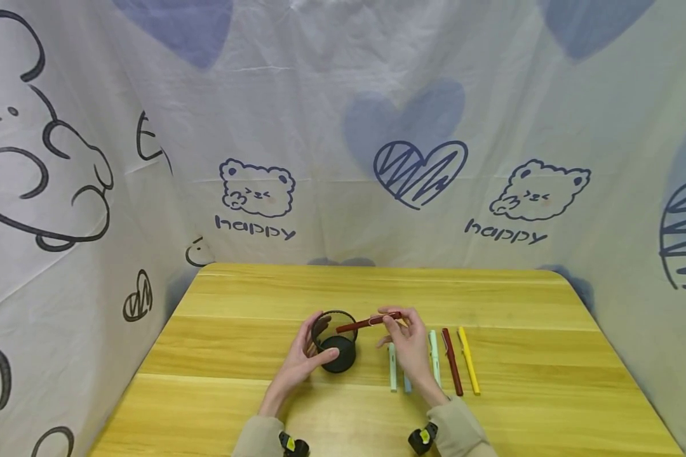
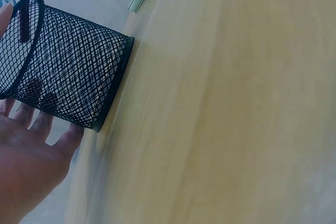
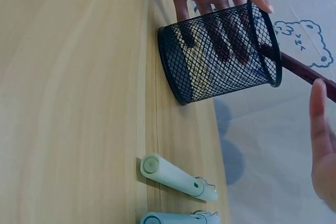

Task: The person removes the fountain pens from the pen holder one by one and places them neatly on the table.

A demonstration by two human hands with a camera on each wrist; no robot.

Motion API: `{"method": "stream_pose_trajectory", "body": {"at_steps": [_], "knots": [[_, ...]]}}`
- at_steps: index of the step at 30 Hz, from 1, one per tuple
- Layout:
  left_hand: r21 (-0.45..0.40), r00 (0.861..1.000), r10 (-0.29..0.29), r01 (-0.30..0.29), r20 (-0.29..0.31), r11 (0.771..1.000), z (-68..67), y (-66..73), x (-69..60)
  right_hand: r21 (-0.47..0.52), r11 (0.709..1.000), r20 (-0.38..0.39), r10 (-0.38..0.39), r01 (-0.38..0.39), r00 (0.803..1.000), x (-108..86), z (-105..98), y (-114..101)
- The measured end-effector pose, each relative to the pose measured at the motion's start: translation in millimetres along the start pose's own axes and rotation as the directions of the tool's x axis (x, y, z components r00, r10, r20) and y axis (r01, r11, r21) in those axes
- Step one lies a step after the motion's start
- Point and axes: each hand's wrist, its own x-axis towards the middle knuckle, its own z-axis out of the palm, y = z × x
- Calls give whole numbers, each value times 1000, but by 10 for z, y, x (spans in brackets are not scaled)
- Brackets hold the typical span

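A black mesh pen holder (image 1: 345,364) stands upright on the table, mouth upward. My left hand (image 1: 300,362) grips it, fingers behind the mesh wall and thumb across the near side at the rim. In the right hand (image 1: 410,352) a dark red pen (image 1: 361,324) is pinched between thumb and fingers. It slants down to the left, and its lower end lies inside the holder's mouth, as the right wrist view shows of the pen (image 3: 302,69). Beneath and beside the right hand lie a pale green pen (image 1: 392,371) and a partly covered blue pen (image 1: 408,384).
Right of the right hand, in a row, lie another light green pen (image 1: 435,362), a second dark red pen (image 1: 453,365) and a yellow pen (image 1: 469,363). The wooden table (image 1: 206,355) ends at a printed cloth (image 1: 331,209) hanging behind and at both sides.
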Motion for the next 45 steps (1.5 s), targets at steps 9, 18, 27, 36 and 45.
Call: {"method": "stream_pose_trajectory", "body": {"at_steps": [9, 18, 27, 36, 45], "knots": [[9, 1000, 6, -6, 6, 1000, -2, -10, 4, 153, 988, -96, -9, 24, 995, -8, -52, -41], [-21, 1000, 13, -12, 14, 1000, 6, 15, -12, 235, 972, -228, 47, 8, 972, 2, -152, -95], [-17, 999, 32, -32, 9, 999, 7, -12, 0, 175, 985, -175, 33, -2, 984, -37, -421, -167], [-10, 999, 38, -38, 6, 999, 3, 0, -7, 115, 993, -229, 55, -29, 972, -52, -622, -214], [-13, 999, 30, -30, 12, 999, -1, 15, -14, 84, 994, -207, 84, -68, 975, -87, -781, -230]]}}
